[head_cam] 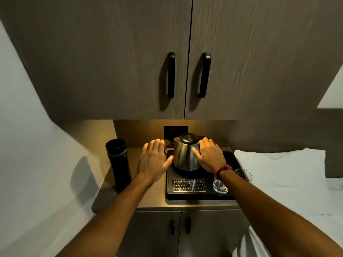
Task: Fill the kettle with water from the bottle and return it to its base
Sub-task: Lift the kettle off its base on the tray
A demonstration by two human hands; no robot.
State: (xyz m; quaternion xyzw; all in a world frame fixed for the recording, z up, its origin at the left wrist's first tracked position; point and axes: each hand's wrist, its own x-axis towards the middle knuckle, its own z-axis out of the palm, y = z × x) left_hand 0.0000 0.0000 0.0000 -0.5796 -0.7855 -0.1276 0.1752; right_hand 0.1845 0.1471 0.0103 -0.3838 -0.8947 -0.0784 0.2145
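Note:
A steel kettle (185, 152) with a dark lid stands on its round black base (182, 171) at the back of a black tray (209, 194). My left hand (153, 159) is flat and open just left of the kettle, thumb near its side. To the kettle's right, my right hand (210, 154) has its fingers spread where the handle is, thumb on the steel body; the handle is hidden behind it. A tall black bottle (118, 164) stands upright, capped, on the counter to the left, untouched.
An empty glass (220, 185) sits on the tray's right front corner under my right wrist. A metal drip grate (189, 185) lies at the tray front. Overhead cabinet doors (185, 58) hang low above. A wall socket (175, 131) and cord are behind the kettle. White bedding (285, 173) lies right.

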